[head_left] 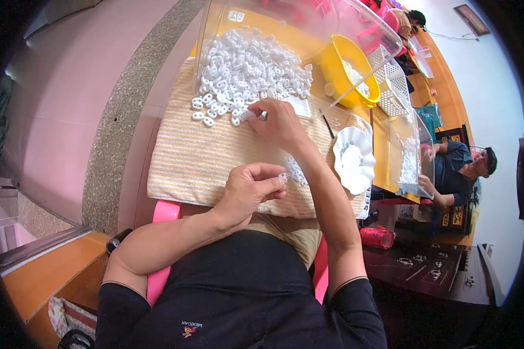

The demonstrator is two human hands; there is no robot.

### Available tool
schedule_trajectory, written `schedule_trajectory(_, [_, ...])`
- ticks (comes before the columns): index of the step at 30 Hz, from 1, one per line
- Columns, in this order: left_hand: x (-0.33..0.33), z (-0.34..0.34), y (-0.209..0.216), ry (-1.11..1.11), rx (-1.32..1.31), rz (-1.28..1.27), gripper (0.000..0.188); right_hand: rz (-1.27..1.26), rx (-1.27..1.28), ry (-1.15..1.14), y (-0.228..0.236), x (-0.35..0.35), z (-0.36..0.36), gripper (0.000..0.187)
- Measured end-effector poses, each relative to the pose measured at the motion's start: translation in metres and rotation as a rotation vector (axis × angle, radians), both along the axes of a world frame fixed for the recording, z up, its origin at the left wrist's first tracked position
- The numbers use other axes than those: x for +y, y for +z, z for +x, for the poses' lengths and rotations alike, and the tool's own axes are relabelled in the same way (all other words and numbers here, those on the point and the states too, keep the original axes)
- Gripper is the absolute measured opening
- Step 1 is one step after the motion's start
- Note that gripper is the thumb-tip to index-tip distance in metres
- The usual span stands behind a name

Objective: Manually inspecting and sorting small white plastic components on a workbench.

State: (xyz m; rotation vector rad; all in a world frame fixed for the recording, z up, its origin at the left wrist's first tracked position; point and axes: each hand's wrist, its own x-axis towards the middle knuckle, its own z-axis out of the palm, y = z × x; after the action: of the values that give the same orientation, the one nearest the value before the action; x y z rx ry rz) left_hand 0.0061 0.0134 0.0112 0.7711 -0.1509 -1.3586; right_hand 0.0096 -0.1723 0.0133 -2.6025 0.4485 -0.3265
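My left hand [247, 189] is closed in a pinch on a small white plastic piece [283, 177], held above the towel's near edge. Farther forward, my right hand [273, 120] reaches the near edge of a heap of white two-holed plastic pieces [250, 64]. Its thumb and forefinger pinch one whitish piece [245, 115] there, partly hidden by the fingers. The heap spills from a clear plastic bin [361, 17] tipped toward me, onto a striped beige towel [180, 157]. Beside my right forearm lies a smaller group of white pieces [297, 173], partly covered by the arm.
Right of the towel stand a white scalloped dish [355, 166], a thin dark stick [327, 124], a yellow basin [337, 64] and a white perforated basket [393, 87]. Across to the right, another person [457, 174] has their hands at a clear bin of white pieces [410, 157].
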Motion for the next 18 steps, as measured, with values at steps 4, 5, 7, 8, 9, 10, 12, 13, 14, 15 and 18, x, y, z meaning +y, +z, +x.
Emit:
schedule_trajectory(4, [0.002,0.001,0.005,0.014,-0.010,0.019,0.018,0.168,-0.039,-0.076,0.008,0.004,-0.022,0.026])
schedule_trajectory(5, [0.002,0.000,0.005,0.011,-0.009,0.015,0.018,0.300,-0.085,-0.079,0.009,0.004,-0.030,0.025])
schedule_trajectory(7, [0.003,-0.001,0.004,0.017,-0.007,0.012,0.018,0.429,-0.126,-0.091,0.010,0.003,-0.045,0.024])
schedule_trajectory(8, [0.002,0.000,0.003,0.010,0.001,0.011,0.018,0.506,-0.143,-0.101,0.009,0.003,-0.052,0.023])
schedule_trajectory(9, [0.001,0.001,0.001,0.007,0.009,0.022,0.018,0.584,-0.160,-0.111,0.008,0.002,-0.060,0.022])
schedule_trajectory(10, [0.002,0.000,0.002,0.006,0.008,0.032,0.018,0.715,-0.165,-0.116,0.010,0.002,-0.069,0.023])
schedule_trajectory(12, [0.002,-0.002,0.002,0.010,0.010,0.034,0.017,0.761,-0.195,-0.138,0.011,0.006,-0.085,0.023])
schedule_trajectory(13, [0.002,-0.003,0.002,0.019,0.011,0.039,0.017,0.809,-0.224,-0.156,0.012,0.008,-0.092,0.023])
schedule_trajectory(14, [0.002,-0.003,0.002,0.011,0.015,0.041,0.017,0.832,-0.212,-0.152,0.013,0.008,-0.099,0.024])
schedule_trajectory(15, [0.002,-0.002,0.002,0.014,0.008,0.041,0.017,0.834,-0.211,-0.163,0.013,0.010,-0.105,0.024])
schedule_trajectory(18, [0.000,-0.002,0.001,0.009,-0.002,0.045,0.015,0.874,-0.221,-0.181,0.014,0.014,-0.121,0.026])
